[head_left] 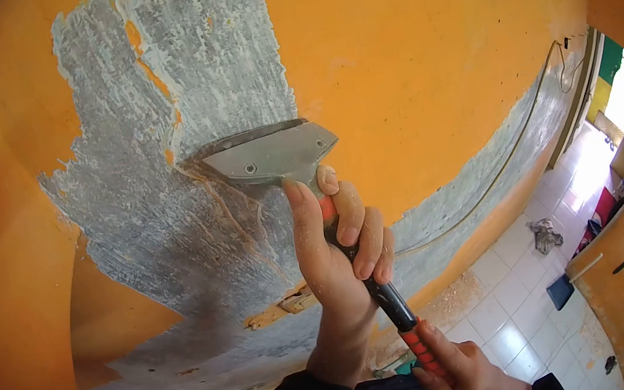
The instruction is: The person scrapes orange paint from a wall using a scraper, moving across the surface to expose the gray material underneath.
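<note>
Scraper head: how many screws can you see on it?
2: the left screw sits left of centre on the scraper head, and the right screw is near its right corner, as pictured. Any on the far side would be hidden.

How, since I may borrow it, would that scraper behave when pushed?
The scraper is probably stiff: its handle looks straight. It is likely top-heavy: its head is far wider than the handle. That width may discourage rolling.

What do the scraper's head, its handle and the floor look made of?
Scraper head: probably metal, a dull grey plate with two screws. Handle: possibly plastic or coated metal, glossy black with a highlight, orange-red lower down. Floor: apparently glazed tile; white, grid-jointed, reflecting light.
</note>
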Demonstrator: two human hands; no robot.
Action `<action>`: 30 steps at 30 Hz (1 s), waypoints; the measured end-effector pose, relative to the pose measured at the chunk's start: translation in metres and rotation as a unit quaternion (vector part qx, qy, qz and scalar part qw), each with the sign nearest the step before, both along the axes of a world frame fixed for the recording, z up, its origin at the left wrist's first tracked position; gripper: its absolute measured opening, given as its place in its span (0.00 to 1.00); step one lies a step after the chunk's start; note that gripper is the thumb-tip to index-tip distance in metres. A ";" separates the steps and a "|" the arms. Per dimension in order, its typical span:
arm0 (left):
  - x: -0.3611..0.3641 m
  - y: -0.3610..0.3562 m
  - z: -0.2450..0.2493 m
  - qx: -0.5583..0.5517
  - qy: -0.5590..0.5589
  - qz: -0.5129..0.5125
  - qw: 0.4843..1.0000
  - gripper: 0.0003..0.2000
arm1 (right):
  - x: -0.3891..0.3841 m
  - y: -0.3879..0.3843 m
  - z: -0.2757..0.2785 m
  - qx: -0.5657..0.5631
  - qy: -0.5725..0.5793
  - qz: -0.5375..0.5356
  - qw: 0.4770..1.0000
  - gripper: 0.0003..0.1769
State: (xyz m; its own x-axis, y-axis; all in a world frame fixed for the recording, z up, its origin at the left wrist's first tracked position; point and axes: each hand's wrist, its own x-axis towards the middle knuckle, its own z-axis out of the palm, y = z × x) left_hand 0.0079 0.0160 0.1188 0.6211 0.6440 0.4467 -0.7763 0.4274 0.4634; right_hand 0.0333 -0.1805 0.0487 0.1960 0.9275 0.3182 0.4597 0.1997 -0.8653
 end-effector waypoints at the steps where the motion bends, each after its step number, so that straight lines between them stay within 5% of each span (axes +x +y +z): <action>1: 0.002 0.001 0.002 0.007 -0.009 0.002 1.000 0.19 | 0.001 -0.002 0.003 -0.001 -0.006 0.002 1.000 0.37; 5: 0.001 -0.004 0.005 -0.005 -0.007 -0.006 1.000 0.19 | 0.002 0.003 0.010 0.077 -0.041 -0.015 0.996 0.37; 30: 0.008 -0.003 0.016 0.000 -0.027 -0.006 1.000 0.19 | 0.003 0.003 0.025 0.111 -0.056 -0.018 0.992 0.37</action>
